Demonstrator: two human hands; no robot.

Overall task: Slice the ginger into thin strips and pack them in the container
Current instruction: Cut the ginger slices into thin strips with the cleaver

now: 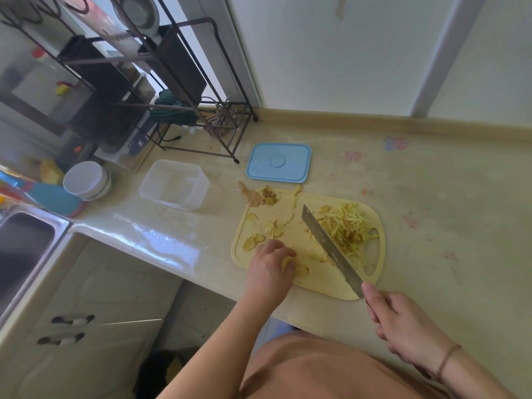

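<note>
A pale yellow cutting board (316,283) lies on the counter. Thin ginger strips (345,226) are heaped on its right half, and flat ginger slices (260,231) are scattered on its left half. A knobbly ginger piece (256,195) sits at the board's far left corner. My left hand (270,269) pinches a ginger slice (288,262) near the board's front edge. My right hand (403,323) grips the handle of a cleaver (328,243), whose blade slants across the board beside the strips. An empty clear container (174,184) stands left of the board, with its blue lid (278,162) lying apart behind the board.
A dark metal rack (172,82) stands at the back left of the counter. White stacked bowls (86,180) and a steel sink (26,249) are further left. Walls close the counter at the back. Bare counter (446,211) stretches right of the board.
</note>
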